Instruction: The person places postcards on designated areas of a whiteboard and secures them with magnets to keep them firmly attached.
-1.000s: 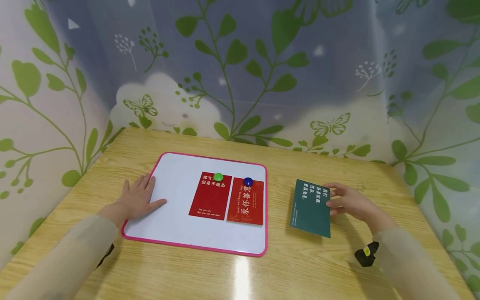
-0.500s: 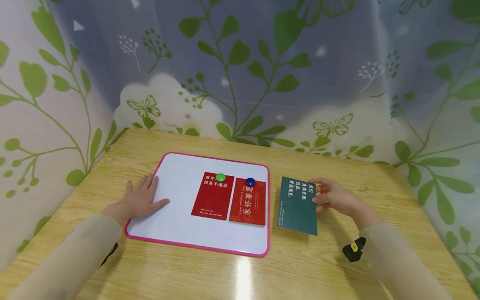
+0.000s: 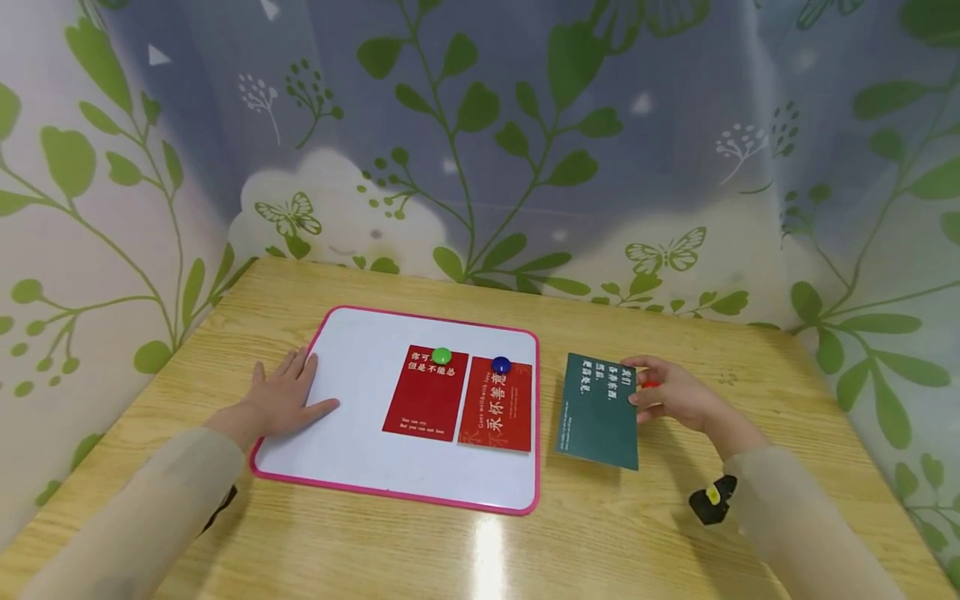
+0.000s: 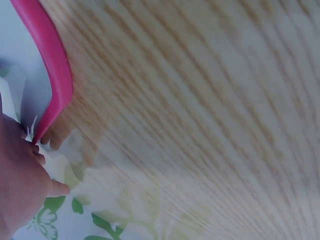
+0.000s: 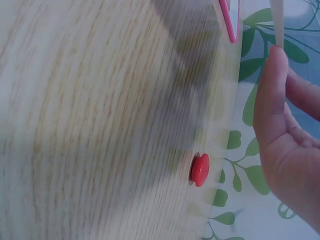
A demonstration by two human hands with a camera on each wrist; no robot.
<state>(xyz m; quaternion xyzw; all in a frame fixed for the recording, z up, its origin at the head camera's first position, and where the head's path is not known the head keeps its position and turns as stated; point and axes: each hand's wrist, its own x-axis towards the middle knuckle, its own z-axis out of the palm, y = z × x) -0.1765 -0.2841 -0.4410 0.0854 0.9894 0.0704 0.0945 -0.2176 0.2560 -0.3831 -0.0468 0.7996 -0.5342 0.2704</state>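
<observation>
My right hand [image 3: 667, 393] pinches a dark green card [image 3: 597, 412] by its right edge, just right of the whiteboard [image 3: 337, 433]. The card is tilted above the table, and its edge [image 5: 278, 22] shows at the top of the right wrist view. My left hand [image 3: 281, 396] rests with straight fingers on the whiteboard's left edge. Two red cards lie on the board: one [image 3: 422, 404] under a green magnet [image 3: 442, 356], the other [image 3: 491, 417] under a blue magnet [image 3: 501, 365]. A red magnet [image 5: 200, 170] sits on the table by my right hand.
The pink-rimmed whiteboard lies flat on a wooden table [image 3: 375, 542]. A leaf-patterned covering [image 3: 495, 150] stands behind the table and at both sides. A black device with a yellow spot [image 3: 711, 500] hangs at my right wrist.
My right hand has carried the green card leftward, nearer the whiteboard, and the red magnet has come into view behind it. In the last half second it barely moved. My left hand stays put.
</observation>
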